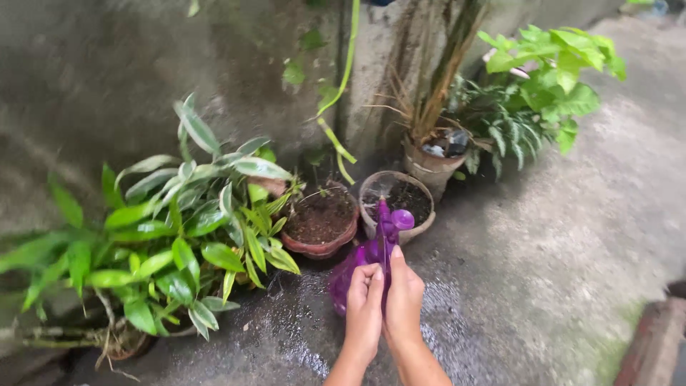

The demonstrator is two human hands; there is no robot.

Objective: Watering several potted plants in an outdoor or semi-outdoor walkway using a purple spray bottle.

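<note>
Left hand (363, 304) and right hand (404, 297) both clasp the purple spray bottle (364, 261) from behind, fingers wrapped close; bottle held above wet concrete, nozzle towards two soil-filled pots (323, 221); translucent plastic, judged light, stiff, possibly slippery when wet; best gripped at neck and body.

Count: 1 purple spray bottle (364, 257), 2 hands on it, left hand (363, 314) and right hand (404, 304). Pots: 3 clearly in view, red-brown soil pot (321, 223), grey soil pot (397, 202), tan pot with dry stalks (431, 161). Leafy green plants: 2, big one left (171, 229), one top right (550, 78).
</note>
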